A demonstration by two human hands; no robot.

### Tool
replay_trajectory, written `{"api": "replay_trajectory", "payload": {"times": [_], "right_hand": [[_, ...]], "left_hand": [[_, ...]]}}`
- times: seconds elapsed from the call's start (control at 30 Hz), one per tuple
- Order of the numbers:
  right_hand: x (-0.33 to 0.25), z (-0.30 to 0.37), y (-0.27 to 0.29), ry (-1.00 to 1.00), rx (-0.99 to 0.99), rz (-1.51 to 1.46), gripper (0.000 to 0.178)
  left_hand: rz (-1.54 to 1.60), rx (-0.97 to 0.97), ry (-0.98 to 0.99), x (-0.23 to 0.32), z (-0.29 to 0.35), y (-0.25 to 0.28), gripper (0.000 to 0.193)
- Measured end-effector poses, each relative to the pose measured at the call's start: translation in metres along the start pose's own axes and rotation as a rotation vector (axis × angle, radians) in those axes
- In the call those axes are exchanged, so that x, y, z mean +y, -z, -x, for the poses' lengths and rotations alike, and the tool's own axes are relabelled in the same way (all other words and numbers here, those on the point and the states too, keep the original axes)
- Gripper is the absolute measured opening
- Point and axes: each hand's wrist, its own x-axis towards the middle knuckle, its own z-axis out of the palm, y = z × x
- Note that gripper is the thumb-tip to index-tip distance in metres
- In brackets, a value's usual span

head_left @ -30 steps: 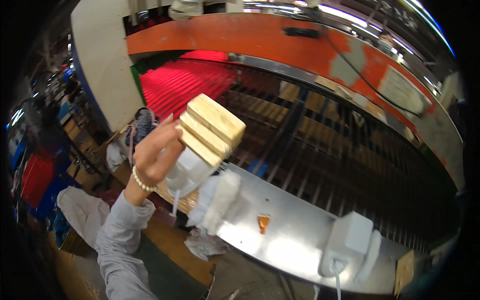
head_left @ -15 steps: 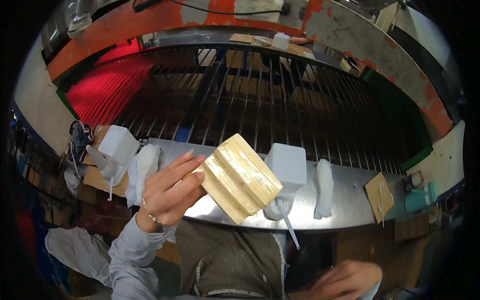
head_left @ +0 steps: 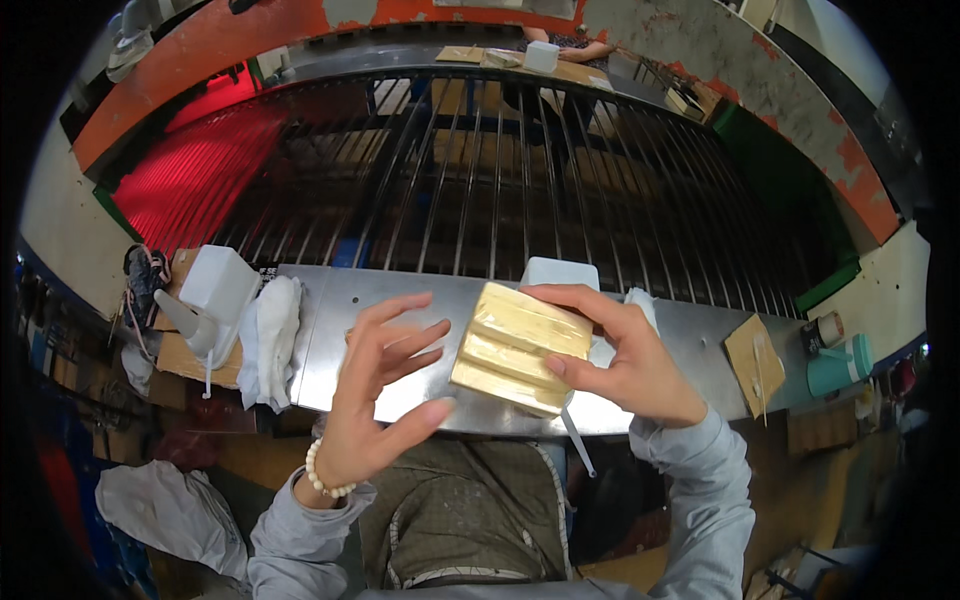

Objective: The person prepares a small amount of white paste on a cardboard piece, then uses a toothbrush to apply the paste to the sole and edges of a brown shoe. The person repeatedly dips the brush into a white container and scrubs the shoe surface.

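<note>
A pale yellow block (head_left: 518,348), made of three stacked bars with a glossy surface, sits in front of my chest above the steel counter (head_left: 400,300). My right hand (head_left: 620,360) grips it from the right side, fingers over its top and thumb under its edge. My left hand (head_left: 385,390) is just left of the block with fingers spread apart, holding nothing. A bead bracelet circles my left wrist.
A white plastic container (head_left: 222,285) and a white cloth (head_left: 272,335) lie at the counter's left end. Another white container (head_left: 560,272) stands behind the block. Metal bars (head_left: 480,170) stretch beyond the counter. A teal cup (head_left: 838,365) and cardboard (head_left: 755,360) lie right.
The block passed from my left hand to my right hand. My left hand let go and opened. My view turned toward the counter's middle.
</note>
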Motion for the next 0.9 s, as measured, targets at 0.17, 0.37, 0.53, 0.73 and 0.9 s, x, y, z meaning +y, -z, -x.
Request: {"api": "replay_trajectory", "payload": {"times": [0.17,0.37,0.53,0.73,0.9], "right_hand": [[0.015,-0.012,0.013,0.160,-0.075,0.147,0.077],[0.069,-0.025,0.058,-0.066,-0.112,0.732,0.116],[0.106,-0.027,0.048,-0.100,-0.201,0.833,0.125],[0.060,0.006,0.082,-0.003,-0.035,0.736,0.114],[0.053,0.015,0.091,-0.022,-0.036,0.654,0.111]], "left_hand": [[0.429,-0.075,0.490,-0.038,-0.007,-0.014,0.076],[0.341,0.323,0.563,-0.115,-0.045,-0.013,0.063],[0.170,0.394,0.607,-0.187,-0.088,-0.031,0.062],[0.027,0.074,0.539,-0.228,-0.113,-0.060,0.055],[-0.634,-0.135,0.032,-0.237,-0.095,-0.071,0.060]]}}
